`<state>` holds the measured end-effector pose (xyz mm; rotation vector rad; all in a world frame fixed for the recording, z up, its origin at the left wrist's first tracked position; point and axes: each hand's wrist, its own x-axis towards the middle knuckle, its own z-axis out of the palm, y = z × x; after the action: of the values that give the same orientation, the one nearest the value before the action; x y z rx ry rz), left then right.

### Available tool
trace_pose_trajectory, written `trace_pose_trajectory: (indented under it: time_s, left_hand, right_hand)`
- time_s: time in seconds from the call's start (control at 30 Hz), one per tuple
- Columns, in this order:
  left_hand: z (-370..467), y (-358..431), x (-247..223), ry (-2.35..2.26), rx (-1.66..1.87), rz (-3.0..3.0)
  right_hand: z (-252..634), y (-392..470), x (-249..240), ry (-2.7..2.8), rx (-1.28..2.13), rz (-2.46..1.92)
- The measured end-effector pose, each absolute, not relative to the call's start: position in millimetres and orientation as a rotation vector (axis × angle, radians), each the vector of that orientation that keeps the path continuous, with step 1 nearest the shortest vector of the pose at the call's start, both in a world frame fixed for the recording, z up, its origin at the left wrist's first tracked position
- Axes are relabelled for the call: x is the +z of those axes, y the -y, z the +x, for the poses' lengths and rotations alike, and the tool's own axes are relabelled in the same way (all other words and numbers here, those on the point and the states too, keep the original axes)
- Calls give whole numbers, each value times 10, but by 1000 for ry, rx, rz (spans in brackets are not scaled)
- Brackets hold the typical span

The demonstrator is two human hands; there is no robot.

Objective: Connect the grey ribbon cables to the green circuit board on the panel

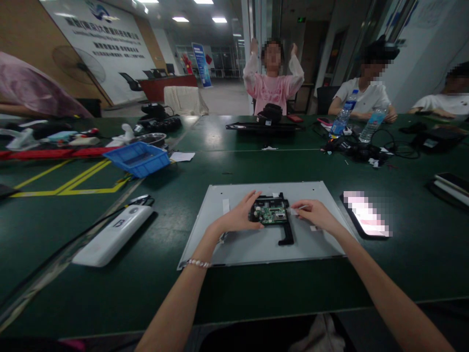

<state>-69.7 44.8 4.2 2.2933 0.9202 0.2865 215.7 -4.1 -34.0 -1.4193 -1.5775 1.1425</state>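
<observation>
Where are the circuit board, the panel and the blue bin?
Circuit board (270, 215): head view, on its green face.
Panel (252, 248): head view, on its bare near part.
Blue bin (152, 167): head view, on its outer wall.

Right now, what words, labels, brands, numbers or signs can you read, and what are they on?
"B", as it seems: on the white device.
Too blurred to quote surely: Chinese and English lettering on the wall sign.
Too small or blurred: the blue banner, green sign, bottle labels, pink shirt's print, any marking on the circuit board.
Pixelated: the phone screen.
</observation>
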Motion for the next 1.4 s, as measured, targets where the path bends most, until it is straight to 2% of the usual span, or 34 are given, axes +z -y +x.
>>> trace_pose_trajectory:
  time_s: [0.73, 1.4]
  left_hand:
    - [-713, -459, 5, -901, 280, 2314]
    - [-733, -469, -20, -920, 287, 2323]
  right_hand:
    - [2158, 26, -392, 1561, 1137, -1408]
    - [2202, 28, -402, 1665, 913, -1505]
